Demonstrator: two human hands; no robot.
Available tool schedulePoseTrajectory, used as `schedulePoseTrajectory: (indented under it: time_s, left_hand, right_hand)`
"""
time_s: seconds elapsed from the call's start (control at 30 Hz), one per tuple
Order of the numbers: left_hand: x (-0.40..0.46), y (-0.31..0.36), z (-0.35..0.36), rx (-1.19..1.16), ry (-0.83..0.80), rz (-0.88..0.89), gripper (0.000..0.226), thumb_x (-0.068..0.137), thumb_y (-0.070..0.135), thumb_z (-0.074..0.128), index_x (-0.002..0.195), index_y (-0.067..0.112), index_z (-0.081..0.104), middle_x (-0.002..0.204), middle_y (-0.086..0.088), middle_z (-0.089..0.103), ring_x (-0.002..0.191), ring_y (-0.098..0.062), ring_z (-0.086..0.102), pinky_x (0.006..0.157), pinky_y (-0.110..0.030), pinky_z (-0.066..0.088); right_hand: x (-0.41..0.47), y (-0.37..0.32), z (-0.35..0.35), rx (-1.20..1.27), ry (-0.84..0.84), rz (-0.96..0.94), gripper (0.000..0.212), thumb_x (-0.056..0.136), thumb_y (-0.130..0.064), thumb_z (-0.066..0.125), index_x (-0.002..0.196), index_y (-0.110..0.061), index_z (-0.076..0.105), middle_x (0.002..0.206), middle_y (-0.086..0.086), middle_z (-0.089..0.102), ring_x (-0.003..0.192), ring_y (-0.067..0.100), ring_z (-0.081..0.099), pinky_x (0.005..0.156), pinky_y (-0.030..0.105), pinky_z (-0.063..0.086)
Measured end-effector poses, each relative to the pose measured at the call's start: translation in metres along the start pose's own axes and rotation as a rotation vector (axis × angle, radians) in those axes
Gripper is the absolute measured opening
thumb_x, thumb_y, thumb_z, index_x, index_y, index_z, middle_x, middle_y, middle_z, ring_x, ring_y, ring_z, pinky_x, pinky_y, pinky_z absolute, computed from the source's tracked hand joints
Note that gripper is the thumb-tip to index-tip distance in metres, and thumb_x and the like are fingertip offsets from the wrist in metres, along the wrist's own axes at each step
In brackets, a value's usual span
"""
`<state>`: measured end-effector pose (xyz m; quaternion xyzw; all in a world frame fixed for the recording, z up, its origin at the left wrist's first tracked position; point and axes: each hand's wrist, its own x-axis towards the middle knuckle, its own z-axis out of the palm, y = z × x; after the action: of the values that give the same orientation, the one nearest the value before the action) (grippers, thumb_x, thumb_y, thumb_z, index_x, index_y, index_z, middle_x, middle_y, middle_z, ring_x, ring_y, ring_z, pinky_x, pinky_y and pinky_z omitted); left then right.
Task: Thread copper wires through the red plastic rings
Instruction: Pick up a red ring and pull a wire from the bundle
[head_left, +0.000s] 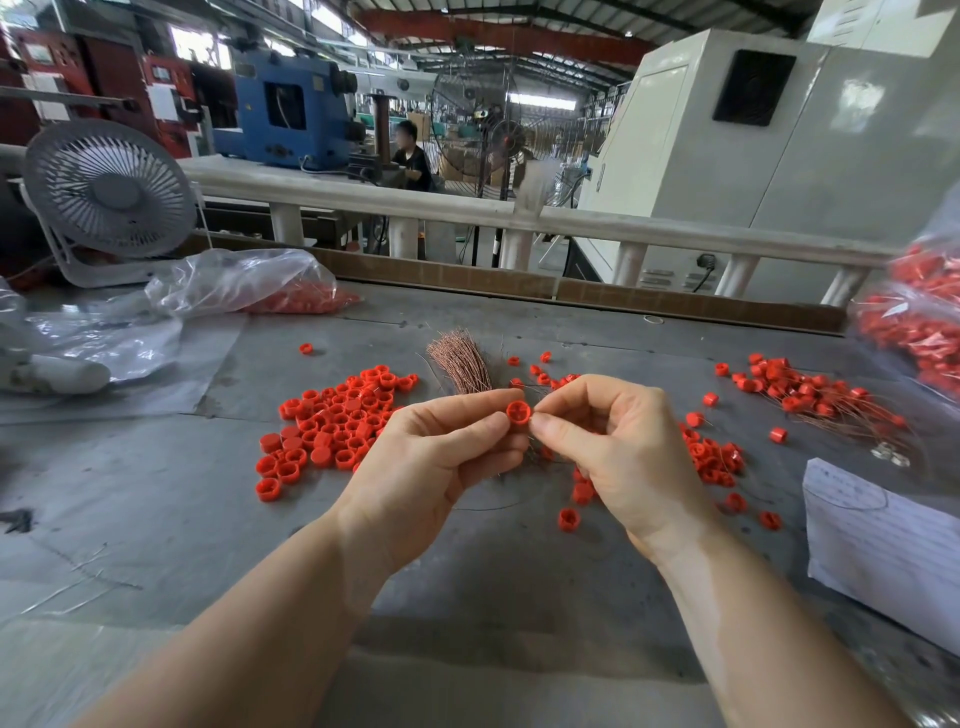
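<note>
My left hand (434, 457) pinches a red plastic ring (519, 413) between thumb and forefinger above the grey table. My right hand (618, 447) meets it from the right, thumb and forefinger pinched together at the ring's edge on a thin copper wire that is barely visible. A bundle of copper wires (461, 362) lies on the table just behind my hands. A pile of loose red rings (337, 421) lies to the left. Rings with wires through them (815, 397) lie in a heap at the right.
Scattered red rings (711, 457) lie under and right of my hands. A white paper sheet (883, 545) sits at the right edge, bags of red rings (919, 322) (291, 291) at far right and back left, and a white desk fan (109, 192) at back left.
</note>
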<state>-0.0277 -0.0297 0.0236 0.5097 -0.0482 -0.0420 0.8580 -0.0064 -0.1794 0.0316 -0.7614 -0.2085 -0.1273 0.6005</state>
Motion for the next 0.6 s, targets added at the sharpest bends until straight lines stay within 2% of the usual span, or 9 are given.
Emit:
schedulePoseTrajectory:
  time_s: [0.37, 0.5, 0.6]
  left_hand:
    - [-0.0003, -0.0015, 0.0004, -0.037, 0.002, 0.031, 0.023, 0.065, 0.004, 0.060, 0.084, 0.006, 0.073, 0.071, -0.010, 0.070, 0.058, -0.011, 0.066, 0.057, -0.017, 0.055]
    - [-0.0002, -0.0019, 0.0003, -0.040, -0.005, 0.037, 0.024, 0.065, 0.004, 0.060, 0.084, 0.006, 0.075, 0.072, -0.010, 0.071, 0.059, -0.010, 0.066, 0.058, -0.017, 0.055]
    - [-0.0007, -0.0023, 0.0016, -0.042, -0.017, 0.042, 0.024, 0.066, 0.003, 0.060, 0.082, 0.008, 0.076, 0.072, -0.009, 0.071, 0.060, -0.010, 0.066, 0.058, -0.016, 0.055]
  right_hand:
    - [-0.0009, -0.0004, 0.0000, 0.067, -0.016, 0.028, 0.023, 0.078, -0.003, 0.071, 0.062, -0.020, 0.067, 0.053, -0.009, 0.060, 0.047, -0.002, 0.049, 0.048, 0.008, 0.036]
    - [-0.0011, -0.0016, -0.0002, 0.099, -0.025, 0.050, 0.010, 0.070, -0.017, 0.069, 0.063, -0.024, 0.070, 0.054, -0.008, 0.060, 0.047, -0.001, 0.049, 0.047, 0.010, 0.037]
    - [-0.0012, -0.0014, -0.0009, 0.106, -0.019, 0.055, 0.008, 0.068, -0.019, 0.067, 0.063, -0.025, 0.070, 0.053, -0.009, 0.060, 0.046, -0.001, 0.048, 0.047, 0.010, 0.037]
